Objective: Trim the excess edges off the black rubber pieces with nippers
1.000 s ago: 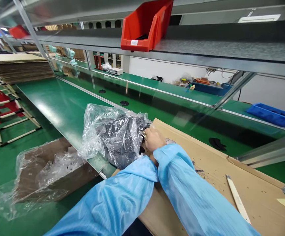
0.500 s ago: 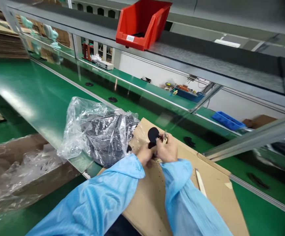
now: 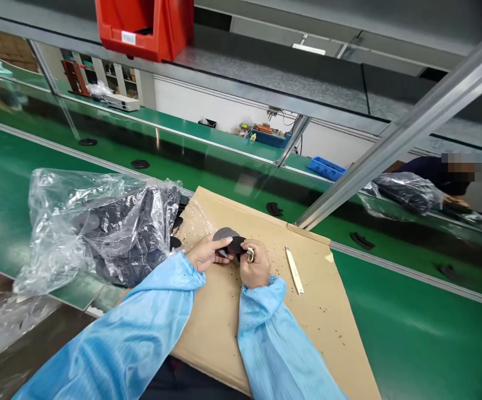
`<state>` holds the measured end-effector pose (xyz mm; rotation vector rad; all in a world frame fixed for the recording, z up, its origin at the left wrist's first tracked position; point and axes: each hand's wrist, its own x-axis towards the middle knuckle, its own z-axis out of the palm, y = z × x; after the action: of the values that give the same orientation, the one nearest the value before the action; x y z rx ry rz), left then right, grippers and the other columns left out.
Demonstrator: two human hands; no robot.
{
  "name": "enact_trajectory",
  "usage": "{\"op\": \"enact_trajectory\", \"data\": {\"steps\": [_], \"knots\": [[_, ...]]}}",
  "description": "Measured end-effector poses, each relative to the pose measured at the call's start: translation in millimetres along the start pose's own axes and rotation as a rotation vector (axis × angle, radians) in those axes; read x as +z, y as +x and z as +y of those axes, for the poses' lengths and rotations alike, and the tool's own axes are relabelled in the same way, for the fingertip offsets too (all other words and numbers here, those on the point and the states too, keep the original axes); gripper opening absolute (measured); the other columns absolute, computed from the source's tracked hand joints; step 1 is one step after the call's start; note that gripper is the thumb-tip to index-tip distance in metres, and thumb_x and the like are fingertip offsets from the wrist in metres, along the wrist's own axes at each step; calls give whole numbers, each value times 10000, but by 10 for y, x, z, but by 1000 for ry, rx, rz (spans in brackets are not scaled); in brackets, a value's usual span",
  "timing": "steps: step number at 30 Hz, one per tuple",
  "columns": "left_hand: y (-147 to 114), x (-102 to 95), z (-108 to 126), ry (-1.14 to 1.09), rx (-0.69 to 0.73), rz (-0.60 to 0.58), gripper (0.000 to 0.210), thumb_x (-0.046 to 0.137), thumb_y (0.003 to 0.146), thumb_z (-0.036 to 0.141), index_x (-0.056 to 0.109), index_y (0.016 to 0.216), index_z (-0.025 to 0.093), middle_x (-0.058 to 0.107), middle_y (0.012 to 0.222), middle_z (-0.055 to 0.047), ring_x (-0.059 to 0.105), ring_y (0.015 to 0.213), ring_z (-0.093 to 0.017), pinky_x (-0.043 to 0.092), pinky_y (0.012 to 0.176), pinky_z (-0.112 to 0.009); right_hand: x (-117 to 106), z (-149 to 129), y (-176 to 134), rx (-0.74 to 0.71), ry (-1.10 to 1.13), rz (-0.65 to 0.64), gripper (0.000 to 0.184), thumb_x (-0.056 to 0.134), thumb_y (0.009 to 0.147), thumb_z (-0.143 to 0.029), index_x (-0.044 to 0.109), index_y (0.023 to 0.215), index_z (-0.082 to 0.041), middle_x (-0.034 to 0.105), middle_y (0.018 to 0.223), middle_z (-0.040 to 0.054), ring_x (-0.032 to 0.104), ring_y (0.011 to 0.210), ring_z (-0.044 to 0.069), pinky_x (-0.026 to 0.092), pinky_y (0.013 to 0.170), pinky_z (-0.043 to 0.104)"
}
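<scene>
The left hand (image 3: 207,253) reaches in from its side, thumb laid across the top of a dark rounded piece (image 3: 224,233) and fingers curled below, gripping it. The right hand (image 3: 255,264) is bent upward at the wrist, its back towards the viewer; it is clenched around a small shiny metal item (image 3: 250,254), and its fingertips meet the dark piece's right edge. The piece is thus between the two hands, above a cardboard sheet (image 3: 320,333); it shows a greyer part behind a blacker one, and whether these are one or two cannot be told.

Beyond the hands, five dark flat pieces (image 3: 140,164) lie spread along the green strip (image 3: 224,183), two to the left of the hands and three to the right. One pale knife (image 3: 294,269) lies on the cardboard, just right of the right hand.

Left of the left hand, a clear plastic bag (image 3: 58,222) full of dark parts (image 3: 116,239) crowds that side. Above and left of both hands, a red bin (image 3: 174,28) stands on a shelf (image 3: 261,66). A blue tray (image 3: 326,168) lies well beyond the right hand. Farther right, a slanting metal post (image 3: 391,133) cuts across the view, and past it a co-worker (image 3: 422,165) is near another plastic bag (image 3: 407,191).
</scene>
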<state>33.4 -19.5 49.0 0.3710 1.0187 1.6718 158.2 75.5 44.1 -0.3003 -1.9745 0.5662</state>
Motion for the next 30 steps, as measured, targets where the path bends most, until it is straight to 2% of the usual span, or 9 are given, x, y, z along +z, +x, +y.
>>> {"op": "enact_trajectory", "data": {"steps": [2, 5, 7, 9, 14, 19, 23, 30], "knots": [[-1, 13, -3, -24, 52, 48, 429, 818, 640, 208, 600, 998, 120, 656, 851, -79, 635, 650, -164, 539, 529, -245, 15, 14, 21, -22, -48, 44, 220, 427, 737, -87, 557, 877, -195, 630, 919, 72, 587, 946, 216, 480, 886, 413], [9, 31, -1, -65, 153, 112, 476, 827, 615, 172, 587, 1025, 127, 656, 954, -91, 645, 718, -176, 555, 568, -262, 37, 13, 6, 134, -77, 168, 226, 467, 798, -159, 569, 1000, -167, 616, 1008, 103, 593, 948, 221, 483, 875, 405], [15, 33, -5, -83, 192, 101, 507, 837, 618, 199, 580, 1050, 128, 651, 1005, -106, 651, 763, -189, 558, 597, -270, 45, -1, -25, 257, -47, 136, 245, 502, 854, -254, 561, 1069, -153, 631, 943, 87, 613, 846, 201, 501, 804, 359], [15, 28, -19, -87, 204, 68, 566, 855, 602, 220, 577, 1088, 132, 647, 1040, -113, 651, 806, -199, 558, 628, -275, 49, -19, -55, 304, -25, 57, 276, 524, 885, -334, 566, 1089, -154, 643, 868, 61, 617, 779, 185, 501, 764, 327], [4, 30, -60, -84, 203, 6, 684, 889, 550, 232, 582, 1156, 147, 643, 1084, -112, 639, 902, -218, 553, 712, -293, 55, -32, -79, 279, -45, -13, 220, 540, 887, -358, 610, 985, -174, 648, 818, 41, 614, 740, 174, 489, 714, 290], [-4, 58, -52, -127, 255, -5, 627, 873, 595, 261, 600, 1149, 150, 629, 1150, -122, 618, 1011, -240, 538, 788, -309, 65, 0, -89, 303, -10, -29, 217, 558, 874, -363, 616, 964, -174, 650, 782, 31, 608, 698, 169, 478, 672, 280], [5, 60, -47, -125, 252, 9, 586, 879, 587, 283, 628, 1095, 133, 652, 1089, -121, 632, 962, -235, 527, 797, -325, 72, 0, -99, 325, 25, -32, 223, 566, 870, -366, 618, 961, -169, 647, 781, 31, 604, 702, 168, 481, 685, 286], [30, 35, -76, -80, 314, -43, 512, 872, 595, 270, 675, 1038, 105, 668, 1056, -107, 611, 991, -217, 432, 966, -360, 89, -49, -75, 366, 125, 52, 325, 590, 851, -406, 610, 1043, -144, 660, 963, 85, 619, 867, 198, 496, 806, 333]]}}
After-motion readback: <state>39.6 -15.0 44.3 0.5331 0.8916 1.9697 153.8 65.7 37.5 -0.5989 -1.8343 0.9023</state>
